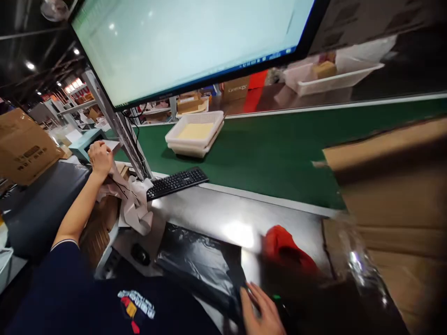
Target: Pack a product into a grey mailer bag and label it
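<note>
At the pale blue label printer [84,142] on the left, my left hand [101,159] has its fingers pinched on a white paper label [112,145] at the printer's front. Crumpled strips of backing paper [134,209] hang below that wrist. A glossy black plastic mailer bag [202,260] lies flat on the metal table in front of me. Its right edge is between the thumb and fingers of my right hand [261,311], which is partly cut off by the frame. Just right of this hand, a small green light shows on something dark and blurred.
A black keyboard [178,182] and mouse [140,254] lie on the table under a large monitor [195,46]. Beyond runs a green conveyor belt [268,153] with stacked white baskets [195,132]. Red cloth [284,246] lies right of the bag, beside a large cardboard box [394,200].
</note>
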`<action>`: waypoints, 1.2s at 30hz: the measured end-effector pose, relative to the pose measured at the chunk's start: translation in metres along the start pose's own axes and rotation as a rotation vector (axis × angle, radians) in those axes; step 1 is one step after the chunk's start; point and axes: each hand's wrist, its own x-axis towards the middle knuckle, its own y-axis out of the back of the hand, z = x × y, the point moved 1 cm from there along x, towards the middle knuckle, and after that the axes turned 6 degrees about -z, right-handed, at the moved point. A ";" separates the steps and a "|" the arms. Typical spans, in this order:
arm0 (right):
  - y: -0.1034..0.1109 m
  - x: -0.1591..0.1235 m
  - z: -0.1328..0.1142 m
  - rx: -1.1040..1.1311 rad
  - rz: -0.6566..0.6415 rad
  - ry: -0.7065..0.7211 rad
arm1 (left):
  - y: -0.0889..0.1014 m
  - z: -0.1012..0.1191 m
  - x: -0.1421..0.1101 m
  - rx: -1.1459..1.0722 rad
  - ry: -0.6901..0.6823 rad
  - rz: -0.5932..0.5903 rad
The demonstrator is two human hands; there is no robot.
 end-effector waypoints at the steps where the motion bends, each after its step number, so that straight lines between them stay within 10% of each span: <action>1: -0.005 0.004 -0.023 0.013 -0.001 -0.010 | 0.001 0.017 -0.021 -0.063 -0.059 -0.016; 6: -0.054 0.028 -0.115 0.431 -0.211 -0.184 | 0.003 0.103 -0.153 -0.803 -0.298 -0.204; 9: -0.075 0.028 -0.132 0.814 -0.455 -0.391 | -0.010 0.136 -0.231 -1.410 -0.114 -0.578; 15: -0.067 0.002 -0.106 0.878 -0.276 -0.571 | -0.073 0.135 -0.327 -1.924 0.585 -0.949; 21: -0.071 0.003 -0.070 0.453 -0.149 -0.506 | -0.139 0.125 -0.368 -1.810 0.824 -0.972; 30: -0.074 0.013 -0.053 -0.359 -0.194 -0.367 | -0.186 0.120 -0.394 -1.006 0.555 -1.137; 36: -0.100 0.000 -0.063 -0.587 -0.420 0.138 | -0.182 0.138 -0.385 -0.710 -0.388 -1.023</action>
